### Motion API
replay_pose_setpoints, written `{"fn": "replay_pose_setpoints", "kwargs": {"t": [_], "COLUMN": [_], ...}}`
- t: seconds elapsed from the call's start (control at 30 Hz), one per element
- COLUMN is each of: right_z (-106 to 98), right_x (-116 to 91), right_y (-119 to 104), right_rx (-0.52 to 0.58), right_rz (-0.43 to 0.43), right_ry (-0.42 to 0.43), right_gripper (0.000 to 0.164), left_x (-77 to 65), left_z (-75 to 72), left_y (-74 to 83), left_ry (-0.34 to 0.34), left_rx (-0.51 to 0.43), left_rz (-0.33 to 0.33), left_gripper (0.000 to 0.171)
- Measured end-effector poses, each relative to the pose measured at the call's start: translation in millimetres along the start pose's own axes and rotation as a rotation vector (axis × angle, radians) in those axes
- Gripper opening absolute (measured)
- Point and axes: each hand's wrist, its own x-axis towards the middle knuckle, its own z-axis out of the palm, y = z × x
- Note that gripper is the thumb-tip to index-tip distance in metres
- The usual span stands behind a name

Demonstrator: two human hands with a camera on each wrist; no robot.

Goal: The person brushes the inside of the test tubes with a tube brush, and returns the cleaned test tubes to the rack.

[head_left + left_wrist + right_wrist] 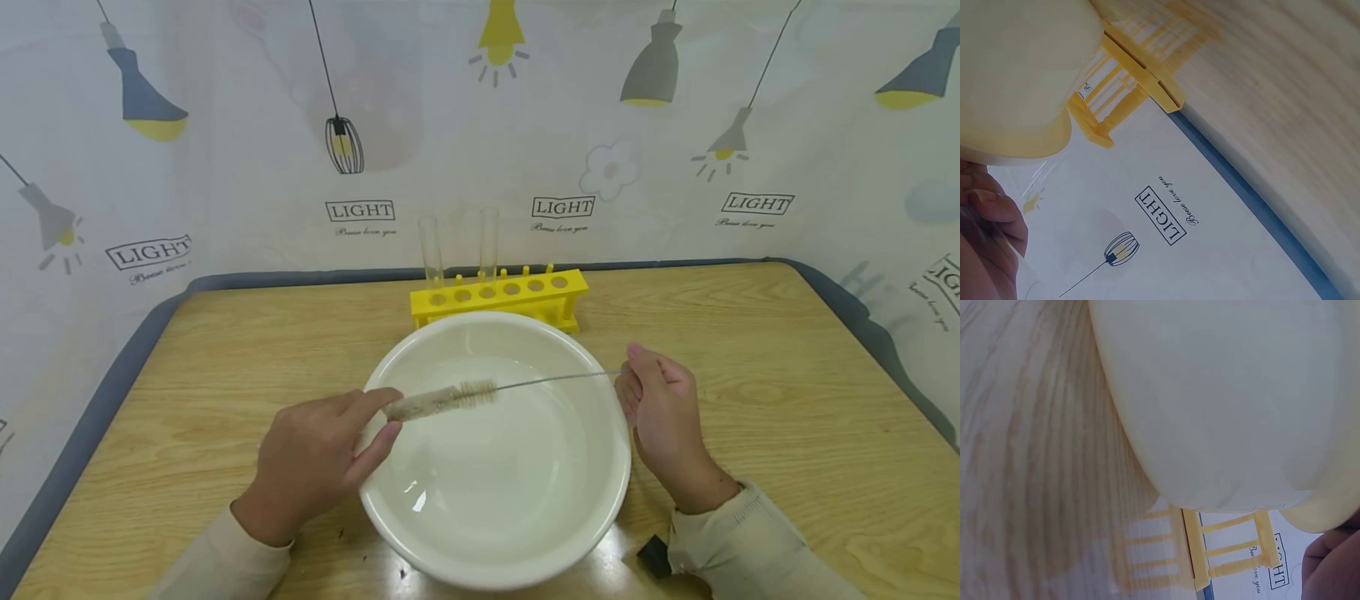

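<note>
Over a white basin (495, 573), my left hand (322, 458) holds a clear test tube (423, 405) between thumb and fingers near its left end. Bristles of a test tube brush (476, 393) fill the tube, and some stick out of its right end. The brush's twisted wire runs right to my right hand (663, 417), whose curled fingers grip its end. Water appears to lie in the basin. In the left wrist view, part of the left hand (991, 231) shows at the lower left edge; in the right wrist view, the right hand (1335, 565) shows at the lower right.
Behind the basin stands a yellow test tube rack (498, 293), with a left test tube (431, 250) and another test tube (488, 246) upright in it. A small black object (655, 557) lies by the right sleeve. Patterned cloth (465, 150) hangs behind the wooden table (750, 333).
</note>
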Motion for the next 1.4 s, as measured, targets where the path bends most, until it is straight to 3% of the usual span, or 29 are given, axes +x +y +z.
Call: {"fn": "replay_pose_setpoints", "kwargs": {"t": [0.57, 1.03, 1.4], "right_z": [-0.5, 0.5, -2.5], "right_x": [0.0, 0.9, 0.4], "right_y": [0.3, 1.9, 5.0], "right_rx": [0.043, 0.042, 0.02], "right_rz": [-0.017, -0.016, -0.001], "right_ry": [-0.017, 0.01, -0.015], "right_gripper": [0.051, 0.051, 0.051], "left_x": [1.0, 0.6, -1.1], "left_z": [-0.6, 0.7, 2.0], "left_y": [-0.3, -1.0, -1.5], "left_ry": [0.007, 0.017, 0.013], "left_rx": [0.005, 0.003, 0.015], "left_rz": [-0.006, -0.009, 0.007], "left_gripper": [0.038, 0.038, 0.037]}}
